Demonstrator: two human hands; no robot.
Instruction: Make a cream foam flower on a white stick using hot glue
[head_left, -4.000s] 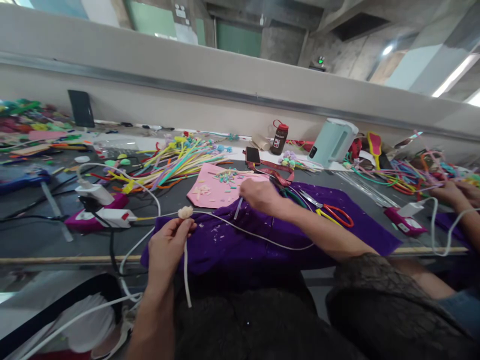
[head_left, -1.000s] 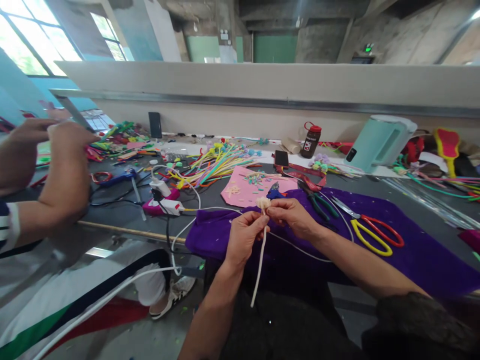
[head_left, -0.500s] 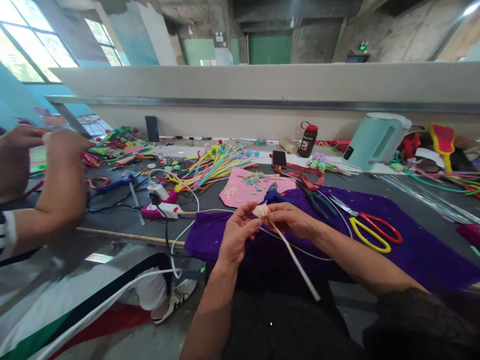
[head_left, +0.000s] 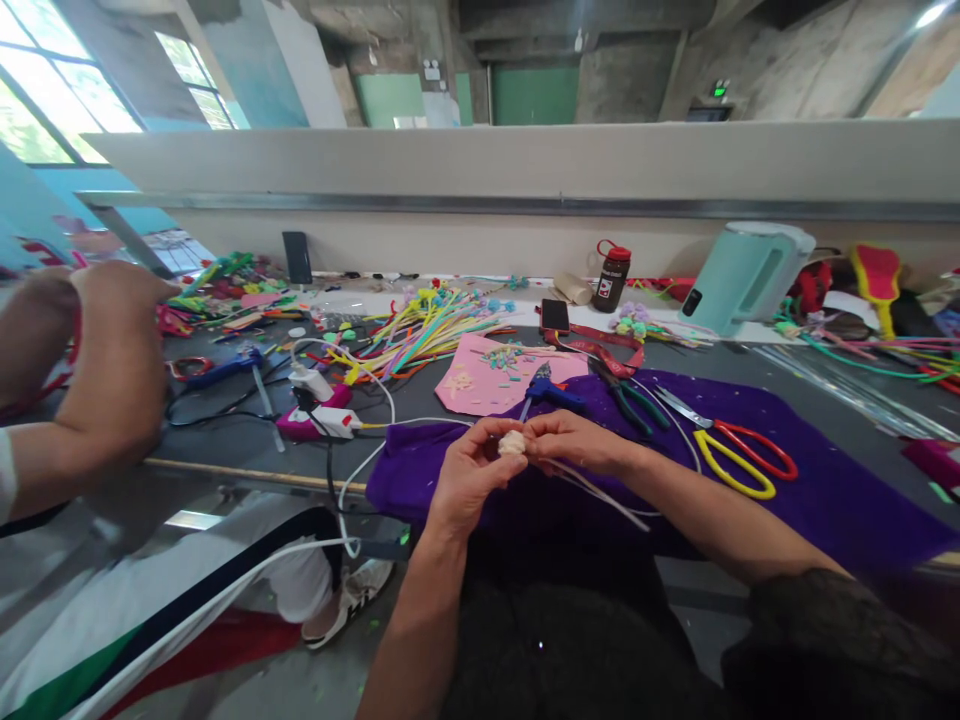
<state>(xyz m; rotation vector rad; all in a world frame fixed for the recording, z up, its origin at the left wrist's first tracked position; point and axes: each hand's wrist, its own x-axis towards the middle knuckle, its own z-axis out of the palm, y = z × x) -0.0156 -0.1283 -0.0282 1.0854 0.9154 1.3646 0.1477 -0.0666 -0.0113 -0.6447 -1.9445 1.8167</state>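
Observation:
A small cream flower head point(head_left: 512, 443) is pinched between the thumb and fingers of my left hand point(head_left: 466, 472). My right hand point(head_left: 576, 440) is closed just beside it, its fingertips gripping the pale stem point(head_left: 604, 494) close under the head. That stem, seemingly a pipe cleaner, slants down to the right below my right hand. Just beyond my hands lies a blue glue gun point(head_left: 551, 390) on the purple cloth point(head_left: 739, 420). Pliers point(head_left: 634, 402) with dark green handles and red-and-yellow scissors point(head_left: 731, 440) rest to the right.
Behind my hands a pink sheet point(head_left: 469, 395) carries small cut bits. Coloured pipe cleaners point(head_left: 427, 335), a phone point(head_left: 555, 316), a bottle point(head_left: 612, 278) and a mint kettle point(head_left: 742, 280) stand or lie farther back. A power strip point(head_left: 319, 418) with white cables and a co-worker's arm point(head_left: 120, 370) are at left.
The flower head has shifted slightly left and down and is turned more towards me. Its stem has swung up to a flatter slant. The co-worker's hands have moved a little left.

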